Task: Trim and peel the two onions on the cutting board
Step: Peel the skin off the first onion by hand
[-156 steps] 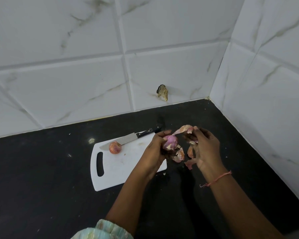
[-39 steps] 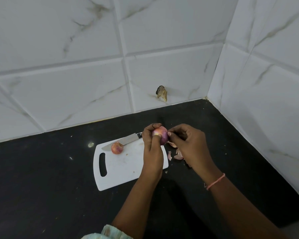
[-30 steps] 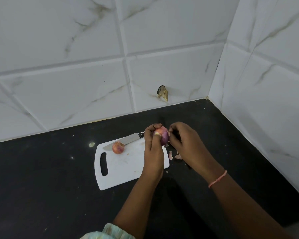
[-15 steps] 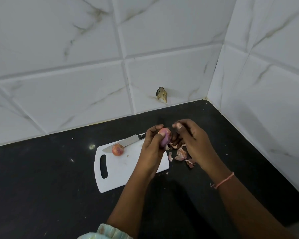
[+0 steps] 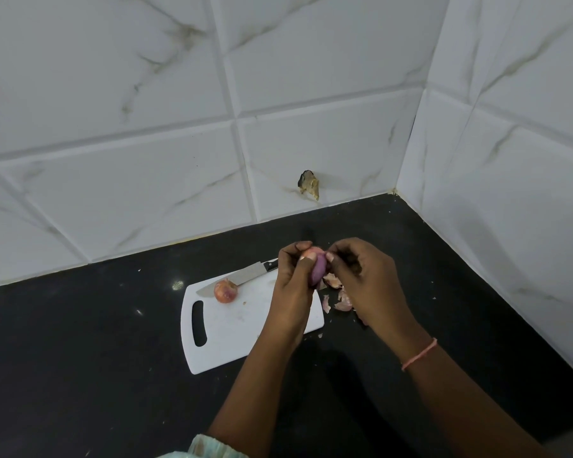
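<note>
From the head camera, the job looks roughly half done. One onion point(image 5: 317, 265) is held in the air just past the right end of the white cutting board point(image 5: 232, 328), and its exposed side shows smooth purple flesh, so most of its dry skin seems to be off. Loose peels point(image 5: 339, 294) lie on the dark counter point(image 5: 80, 358) just beside the board's right edge. The second onion point(image 5: 225, 291) sits on the board near its far edge, with its papery skin on, touching or nearly touching the knife point(image 5: 242, 276) that lies across the board's far corner (whether its ends are trimmed is too small to tell). That one is left to do.

The left hand point(image 5: 293, 285) reaches over the board's right end, fingers and thumb curled round the held onion. The right hand point(image 5: 361, 276) meets it from the side away from the board, fingertips pinching at the onion's top, probably at a last bit of skin.
</note>
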`<state>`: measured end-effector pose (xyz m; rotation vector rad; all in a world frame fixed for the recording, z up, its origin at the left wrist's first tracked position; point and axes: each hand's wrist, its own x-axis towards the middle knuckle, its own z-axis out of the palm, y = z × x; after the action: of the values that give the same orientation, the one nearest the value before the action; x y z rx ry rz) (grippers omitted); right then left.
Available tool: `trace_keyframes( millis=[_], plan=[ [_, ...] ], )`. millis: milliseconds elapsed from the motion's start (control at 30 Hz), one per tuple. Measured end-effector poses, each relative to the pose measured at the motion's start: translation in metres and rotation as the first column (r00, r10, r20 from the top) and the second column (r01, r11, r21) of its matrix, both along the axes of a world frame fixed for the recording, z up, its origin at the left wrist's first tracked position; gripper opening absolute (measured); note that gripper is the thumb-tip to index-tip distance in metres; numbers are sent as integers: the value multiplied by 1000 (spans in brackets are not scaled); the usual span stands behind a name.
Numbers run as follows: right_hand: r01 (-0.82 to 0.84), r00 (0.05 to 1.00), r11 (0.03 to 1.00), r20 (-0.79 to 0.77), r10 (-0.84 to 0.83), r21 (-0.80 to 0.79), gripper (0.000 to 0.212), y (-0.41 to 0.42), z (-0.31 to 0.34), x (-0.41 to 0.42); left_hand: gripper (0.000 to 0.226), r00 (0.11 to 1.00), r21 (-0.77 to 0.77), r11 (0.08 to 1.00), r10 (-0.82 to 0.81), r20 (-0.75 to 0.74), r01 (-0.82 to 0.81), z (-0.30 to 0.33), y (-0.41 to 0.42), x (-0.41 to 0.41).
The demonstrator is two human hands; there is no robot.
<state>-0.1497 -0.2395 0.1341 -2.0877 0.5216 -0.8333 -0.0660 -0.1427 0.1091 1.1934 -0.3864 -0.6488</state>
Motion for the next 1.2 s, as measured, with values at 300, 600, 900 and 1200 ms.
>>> trace_keyframes(
  millis=[300, 600, 900, 1200],
  plan=[
    [-48, 999, 984, -14, 51, 173, 5, -5, 6, -3, 50, 992, -4, 999, -32, -122, 32, 7, 6, 5],
    [-12, 1000, 850, 1, 13, 527, 7, -9, 3, -3, 31, 972, -34, 997, -74, -221, 68, 12, 5, 5],
    [-221, 965, 440, 260, -28, 870, 20, -1, 1, 2, 44, 848, -127, 989, -130, -514, 74, 12, -3, 4],
    [-181, 969, 193, 209, -133, 964, 17, -14, -4, -1, 37, 895, -16, 1000, -11, -446, 4, 10, -1, 3]
  ],
)
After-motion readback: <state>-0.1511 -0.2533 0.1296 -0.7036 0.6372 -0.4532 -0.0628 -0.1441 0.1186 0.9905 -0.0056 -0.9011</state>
